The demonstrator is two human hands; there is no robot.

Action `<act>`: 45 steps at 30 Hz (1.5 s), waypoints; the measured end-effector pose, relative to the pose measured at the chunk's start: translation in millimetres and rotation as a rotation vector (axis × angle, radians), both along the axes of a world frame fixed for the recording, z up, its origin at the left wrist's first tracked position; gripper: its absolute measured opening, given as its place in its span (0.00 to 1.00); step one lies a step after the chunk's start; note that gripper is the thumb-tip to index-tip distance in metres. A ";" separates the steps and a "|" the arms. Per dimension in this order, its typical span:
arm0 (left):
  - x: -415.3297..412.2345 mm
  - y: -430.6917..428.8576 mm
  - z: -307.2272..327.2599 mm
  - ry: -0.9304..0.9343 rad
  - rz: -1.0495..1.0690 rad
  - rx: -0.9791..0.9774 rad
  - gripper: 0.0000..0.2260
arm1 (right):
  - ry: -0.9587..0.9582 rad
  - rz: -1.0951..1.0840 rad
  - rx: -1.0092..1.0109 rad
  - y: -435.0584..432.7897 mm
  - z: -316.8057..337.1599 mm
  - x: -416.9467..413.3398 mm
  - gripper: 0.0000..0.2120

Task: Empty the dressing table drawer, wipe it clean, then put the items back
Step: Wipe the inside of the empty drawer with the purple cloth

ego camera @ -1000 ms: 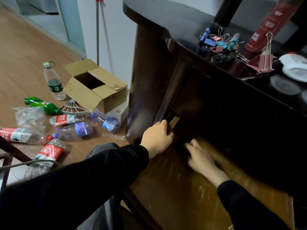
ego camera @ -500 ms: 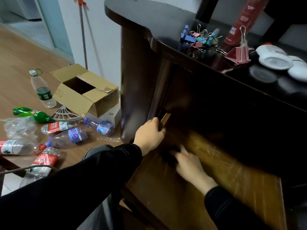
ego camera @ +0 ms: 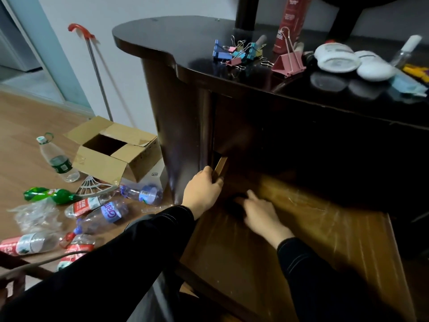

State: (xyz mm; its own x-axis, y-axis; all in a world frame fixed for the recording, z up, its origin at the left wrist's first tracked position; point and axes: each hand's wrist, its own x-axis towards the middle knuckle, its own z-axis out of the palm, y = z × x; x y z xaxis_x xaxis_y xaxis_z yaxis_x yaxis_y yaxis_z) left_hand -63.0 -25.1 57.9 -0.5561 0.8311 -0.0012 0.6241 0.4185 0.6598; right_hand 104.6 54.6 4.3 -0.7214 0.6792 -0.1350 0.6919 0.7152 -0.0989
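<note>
Drawer was pulled well out beneath the worktop, its bare wooden floor showing, with the binder clips left on top. Its left wall was clasped by the left grip; the right grip was spread flat on a dark, blurred cloth. Strokes would best be overlapped into the far corners — the drawer steadied throughout.

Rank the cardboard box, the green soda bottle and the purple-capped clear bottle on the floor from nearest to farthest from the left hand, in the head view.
1. Purple-capped clear bottle, lying by the dressing table base, just left of the left hand gripping the drawer side.
2. Cardboard box, open, farther left and back toward the wall.
3. Green soda bottle, lying farthest left.
</note>
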 end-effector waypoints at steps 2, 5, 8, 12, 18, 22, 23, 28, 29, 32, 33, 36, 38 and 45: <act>0.5 -1.4 3.3 -0.010 -0.006 -0.010 0.10 | 0.047 -0.106 0.009 3.1 4.4 -2.6 0.26; 2.2 -2.9 6.5 -0.037 -0.010 -0.026 0.11 | -0.006 -0.100 0.036 -15.5 3.3 -14.6 0.23; 2.2 -2.3 5.6 -0.048 -0.009 -0.039 0.12 | -0.038 0.095 0.032 -34.9 -8.9 -14.0 0.26; 2.3 -1.9 3.7 -0.043 -0.002 -0.012 0.12 | -0.038 -0.077 0.015 -12.5 -0.8 -14.6 0.30; 2.2 -1.5 2.0 -0.081 0.016 -0.018 0.13 | -0.053 0.039 -0.036 -49.7 -4.1 -29.0 0.16; 2.0 -0.4 0.9 -0.078 0.027 -0.015 0.13 | -0.097 0.126 -0.022 -49.3 -0.3 -20.3 0.24; 2.1 -0.6 0.9 -0.080 0.027 -0.016 0.14 | -0.104 0.078 -0.026 -39.2 4.3 -20.8 0.29; 3.2 -2.6 2.4 -0.076 0.023 -0.017 0.13 | -0.141 0.019 -0.002 -39.6 15.4 -28.2 0.25; 3.3 -2.6 2.7 -0.076 0.024 -0.018 0.13 | -0.175 0.092 -0.012 -46.4 9.5 -27.4 0.23; 3.1 -2.0 3.0 -0.077 0.026 -0.023 0.13 | -0.179 0.283 -0.064 -63.1 -1.3 -18.8 0.23; 3.0 -1.9 2.4 -0.074 0.027 -0.022 0.12 | -0.170 0.307 -0.055 -64.1 2.1 -16.5 0.22; 3.1 -1.6 1.6 -0.071 0.022 -0.014 0.12 | -0.079 0.145 -0.087 -46.2 7.3 -13.3 0.27; 2.5 -1.9 1.3 -0.074 0.019 -0.019 0.12 | -0.069 0.049 -0.035 -39.9 13.8 -12.1 0.28; 2.4 -0.6 0.2 -0.064 0.031 -0.020 0.12 | -0.071 0.320 -0.176 -71.2 6.7 -2.2 0.20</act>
